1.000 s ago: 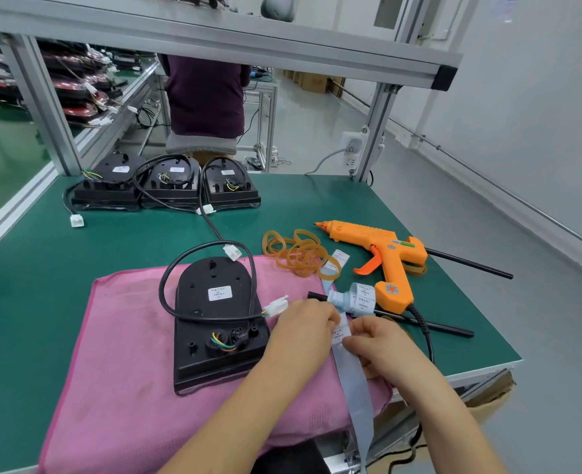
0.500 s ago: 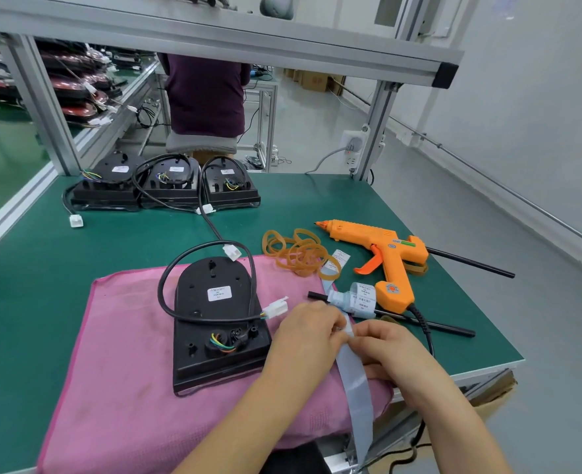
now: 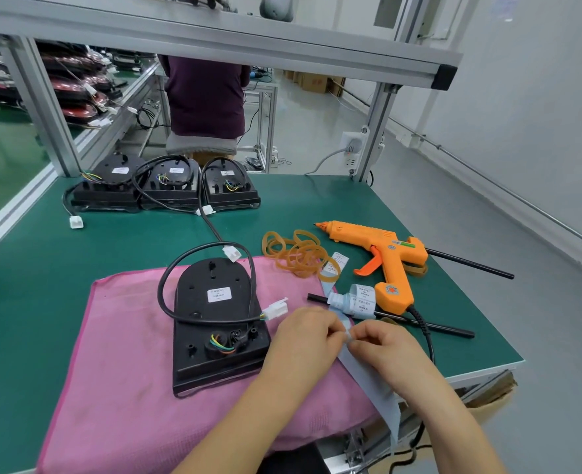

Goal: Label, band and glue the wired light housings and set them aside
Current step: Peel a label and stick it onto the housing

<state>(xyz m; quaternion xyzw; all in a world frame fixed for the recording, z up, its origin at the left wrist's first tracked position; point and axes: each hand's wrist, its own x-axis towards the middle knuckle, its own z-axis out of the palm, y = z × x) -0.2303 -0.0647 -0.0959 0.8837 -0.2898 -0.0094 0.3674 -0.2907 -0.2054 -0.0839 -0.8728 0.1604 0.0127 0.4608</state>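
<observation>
A black light housing (image 3: 214,323) with a white label and a looped black cable lies on the pink cloth (image 3: 125,371). Right of it, my left hand (image 3: 303,336) and my right hand (image 3: 385,347) meet over a pale blue label strip (image 3: 368,374). Both pinch it at a small label between their fingertips. The strip runs from a label roll (image 3: 361,301) past my hands and hangs over the table's front edge. Tan rubber bands (image 3: 296,254) and an orange glue gun (image 3: 382,254) lie behind the roll.
Three more wired black housings (image 3: 166,186) stand in a row at the back left of the green table (image 3: 43,268). Black glue sticks (image 3: 447,331) lie by the gun. A person in a dark top stands beyond the aluminium frame. The table's right edge drops to the floor.
My hands have drawn closer together on the strip, fingertips now meeting at one small label. The housing, bands and glue gun have not moved.
</observation>
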